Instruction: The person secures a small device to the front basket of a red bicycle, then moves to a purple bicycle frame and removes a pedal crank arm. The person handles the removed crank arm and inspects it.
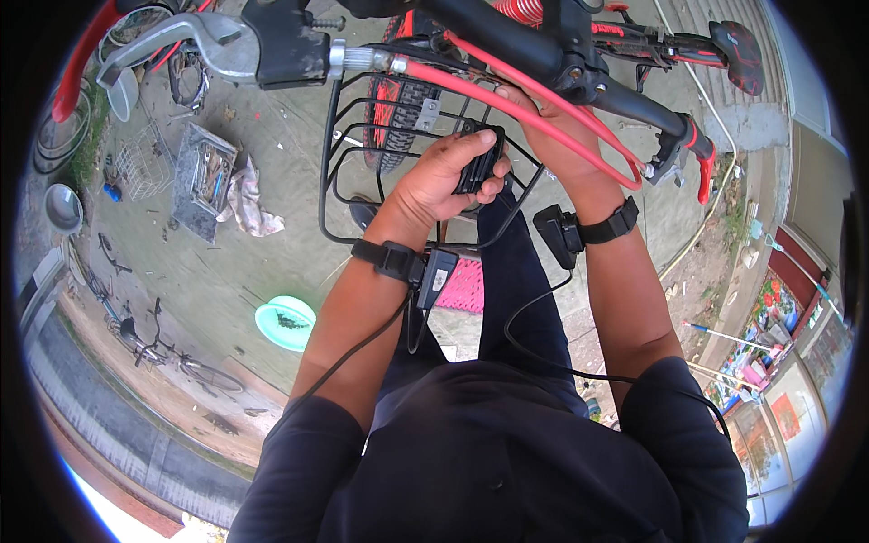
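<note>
My left hand (441, 179) is closed around a small black ribbed block (479, 161), its thumb lying along the top. It is held over the black wire basket (331, 172) on the front of a bicycle. My right hand (558, 138) reaches up behind the red cable housing (516, 110), close to the black handlebar (507, 38). Its fingers look curled, but the cables partly cover them, and what they grip is hidden. The knobby front tyre (396, 118) shows through the basket wires.
A silver brake lever (195, 43) juts out at upper left, and a red-tipped lever (705, 172) at right. Left on the floor are a grey tool tray (192, 220), a crumpled cloth (249, 201) and a mint-green basin (262, 319). Another bicycle (156, 348) lies farther left.
</note>
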`<move>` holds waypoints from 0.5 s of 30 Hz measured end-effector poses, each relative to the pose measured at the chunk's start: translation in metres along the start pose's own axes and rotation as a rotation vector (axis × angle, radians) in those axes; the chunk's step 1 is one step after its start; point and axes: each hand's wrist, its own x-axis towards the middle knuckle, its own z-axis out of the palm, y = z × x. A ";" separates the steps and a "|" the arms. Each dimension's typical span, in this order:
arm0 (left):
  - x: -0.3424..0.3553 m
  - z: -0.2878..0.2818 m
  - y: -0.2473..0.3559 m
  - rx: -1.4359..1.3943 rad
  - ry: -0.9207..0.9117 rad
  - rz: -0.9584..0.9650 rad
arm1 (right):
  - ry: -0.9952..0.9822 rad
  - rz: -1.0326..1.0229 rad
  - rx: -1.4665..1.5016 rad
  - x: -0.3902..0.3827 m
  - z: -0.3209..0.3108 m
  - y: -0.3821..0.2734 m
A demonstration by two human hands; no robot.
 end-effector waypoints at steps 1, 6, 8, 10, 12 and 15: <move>0.000 0.001 0.000 0.000 0.010 0.003 | 0.004 -0.008 -0.022 0.000 0.001 0.001; 0.000 0.009 -0.002 0.053 0.116 0.026 | 0.018 0.046 0.086 0.000 0.004 0.000; 0.000 0.013 -0.003 0.083 0.167 0.037 | 0.006 0.095 0.166 0.000 0.002 0.000; 0.000 0.015 -0.004 0.118 0.206 0.048 | 0.036 0.096 0.188 0.000 0.004 -0.001; 0.000 0.017 -0.004 0.157 0.236 0.060 | 0.062 0.104 0.205 -0.001 0.006 -0.001; 0.001 0.019 -0.007 0.268 0.288 0.087 | 0.070 0.111 0.204 -0.003 0.008 0.002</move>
